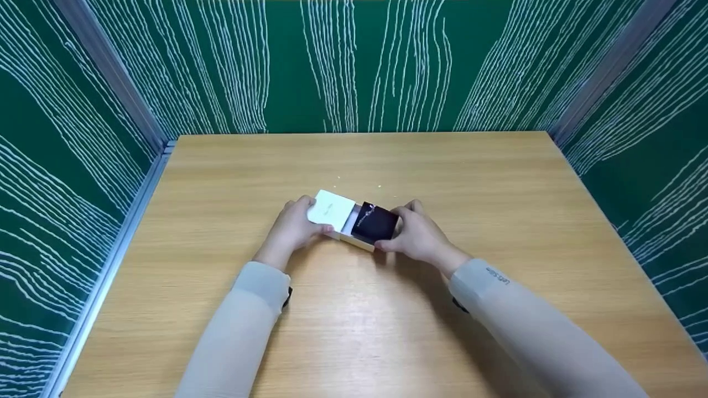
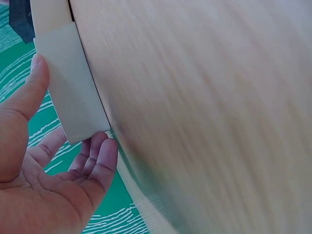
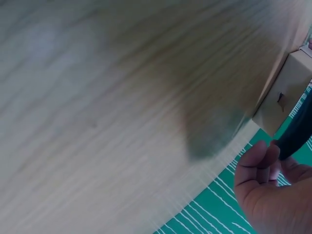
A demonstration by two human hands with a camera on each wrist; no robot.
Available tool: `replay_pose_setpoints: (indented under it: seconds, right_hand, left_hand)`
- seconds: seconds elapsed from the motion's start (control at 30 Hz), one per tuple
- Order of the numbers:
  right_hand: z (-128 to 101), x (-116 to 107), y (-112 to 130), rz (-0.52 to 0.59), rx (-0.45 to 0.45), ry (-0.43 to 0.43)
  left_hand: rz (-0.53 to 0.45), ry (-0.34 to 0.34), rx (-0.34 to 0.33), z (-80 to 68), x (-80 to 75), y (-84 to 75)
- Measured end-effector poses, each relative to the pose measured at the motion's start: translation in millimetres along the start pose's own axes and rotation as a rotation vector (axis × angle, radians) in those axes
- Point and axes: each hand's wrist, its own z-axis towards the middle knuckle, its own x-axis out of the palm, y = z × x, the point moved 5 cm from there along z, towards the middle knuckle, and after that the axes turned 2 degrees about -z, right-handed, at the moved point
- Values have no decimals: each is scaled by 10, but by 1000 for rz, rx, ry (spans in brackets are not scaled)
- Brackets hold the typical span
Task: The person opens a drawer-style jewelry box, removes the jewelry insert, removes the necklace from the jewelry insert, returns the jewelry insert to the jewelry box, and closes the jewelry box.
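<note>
A small white box [image 1: 332,211] lies on the wooden table, its white sleeve on the left and an open tray part sticking out to the right. My left hand [image 1: 293,225] grips the sleeve, thumb along the near side; the left wrist view shows the fingertips at the sleeve's end [image 2: 73,83]. Over the tray is a flat, dark square pouch-like piece [image 1: 375,224] with a light marking. My right hand [image 1: 417,235] pinches it by its right side. In the right wrist view the dark piece [image 3: 297,134] bends above the tray's notched end [image 3: 279,100]. The tray's inside is mostly hidden.
The wooden table [image 1: 354,309] extends around the hands. A few tiny pale specks [image 1: 379,186] lie beyond the box. Green panels [image 1: 376,66] with white wavy lines stand behind and at both sides, with metal posts [image 1: 113,69] at the corners.
</note>
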Motion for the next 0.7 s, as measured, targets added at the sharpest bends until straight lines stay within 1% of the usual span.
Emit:
replay_pose_setpoints:
  seconds: [0.2,0.43,0.57,0.67,0.7]
  right_hand:
    - [-25,-72,14,40,-3,3]
    - [-40,-245,29,53,-11,-17]
    - [-54,-335,47,62,-9,-22]
    - [-64,-383,62,62,-20,-28]
    - [-64,-397,67,56,-29,-33]
  left_hand:
    - [12,0,11,-20,-4,-5]
    - [89,6,19,-55,-10,-79]
    - [122,5,15,-66,-23,-96]
    - [135,-8,18,-68,-42,-104]
    - [141,-16,30,-66,-52,-113]
